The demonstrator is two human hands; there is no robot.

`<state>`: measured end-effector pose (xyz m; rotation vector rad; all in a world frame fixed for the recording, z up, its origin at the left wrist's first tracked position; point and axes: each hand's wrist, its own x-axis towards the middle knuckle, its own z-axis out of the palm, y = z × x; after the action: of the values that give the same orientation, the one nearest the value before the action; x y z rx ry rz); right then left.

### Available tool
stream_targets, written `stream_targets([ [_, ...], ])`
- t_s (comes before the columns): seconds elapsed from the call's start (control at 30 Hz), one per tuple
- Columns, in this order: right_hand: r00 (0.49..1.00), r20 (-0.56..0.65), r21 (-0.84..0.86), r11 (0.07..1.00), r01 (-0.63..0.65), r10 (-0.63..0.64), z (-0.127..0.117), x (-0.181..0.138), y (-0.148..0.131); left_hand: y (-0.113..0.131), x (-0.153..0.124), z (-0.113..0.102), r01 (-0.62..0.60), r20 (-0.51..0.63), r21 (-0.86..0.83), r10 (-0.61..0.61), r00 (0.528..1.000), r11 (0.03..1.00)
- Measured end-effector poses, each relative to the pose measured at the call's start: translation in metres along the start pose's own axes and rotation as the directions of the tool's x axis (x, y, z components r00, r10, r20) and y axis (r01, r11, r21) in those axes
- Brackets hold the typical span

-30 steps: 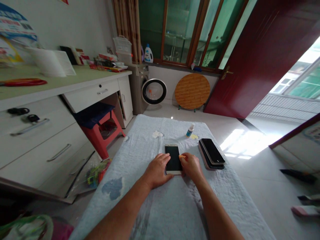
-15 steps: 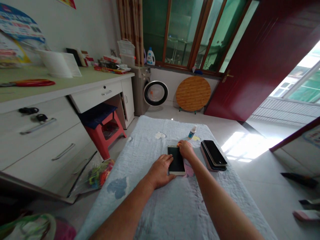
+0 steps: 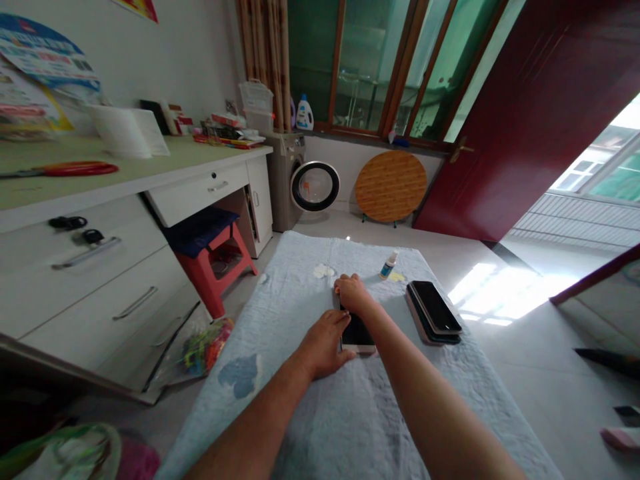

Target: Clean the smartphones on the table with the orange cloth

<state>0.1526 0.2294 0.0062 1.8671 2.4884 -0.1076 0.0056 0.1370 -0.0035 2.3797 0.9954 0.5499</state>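
A smartphone [image 3: 359, 335] with a dark screen and pale frame lies face up on the cloth-covered table. My left hand [image 3: 325, 343] grips its left side, fingers over the edge and thumb by the bottom end. Across the phone's top end reaches my right hand [image 3: 351, 293], its fingers closed on a small orange thing [image 3: 337, 289] that is mostly hidden. To the right lies a stack of phones [image 3: 434, 312]. A small spray bottle [image 3: 388, 265] stands beyond my right hand.
The light blue cloth [image 3: 310, 413] covers the table. A desk [image 3: 200, 160] runs along the left, with a red stool [image 3: 220, 267] under it. Farther back are a washing machine [image 3: 285, 180] with its door open and a round wooden tabletop [image 3: 391, 185].
My right hand has moved left across the phone's top end, from its right corner to its left corner, with the orange thing. My left hand stays on the phone. The view has shifted slightly.
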Motion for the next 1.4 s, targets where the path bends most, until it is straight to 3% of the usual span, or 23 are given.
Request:
stream_targets([
  [0.17, 0.999, 0.002, 0.005, 0.999, 0.036, -0.036, 0.003, -0.002, 0.006, 0.004, 0.000, -0.001, 0.022, -0.008, 0.002, -0.022, 1.000, 1.000],
  [0.5, 0.992, -0.034, -0.005, 0.993, -0.120, 0.119, 0.007, -0.025, 0.053, 0.003, -0.001, 0.004, 0.050, -0.008, 0.012, -0.050, 0.999, 0.999],
  [0.7, 0.984, -0.131, 0.041, 0.993, -0.113, 0.118, 0.012, -0.027, 0.033, 0.000, -0.002, 0.004, 0.034, -0.017, -0.032, -0.034, 0.999, 0.999],
  [0.97, 0.946, -0.319, 0.213, 0.969, 0.122, -0.049, 0.016, -0.034, 0.014, 0.002, -0.004, 0.002, 0.052, -0.058, -0.075, -0.057, 0.997, 0.996],
  [1.23, 0.924, -0.349, 0.322, 0.907, 0.272, -0.153, 0.020, -0.079, 0.006, 0.007, -0.005, -0.007, 0.004, -0.037, 0.017, -0.003, 0.999, 1.000],
  [1.4, 0.942, -0.313, 0.293, 0.931, 0.219, -0.123, 0.020, -0.072, -0.001, 0.010, -0.004, -0.009, 0.012, -0.015, 0.082, -0.010, 1.000, 0.997],
])
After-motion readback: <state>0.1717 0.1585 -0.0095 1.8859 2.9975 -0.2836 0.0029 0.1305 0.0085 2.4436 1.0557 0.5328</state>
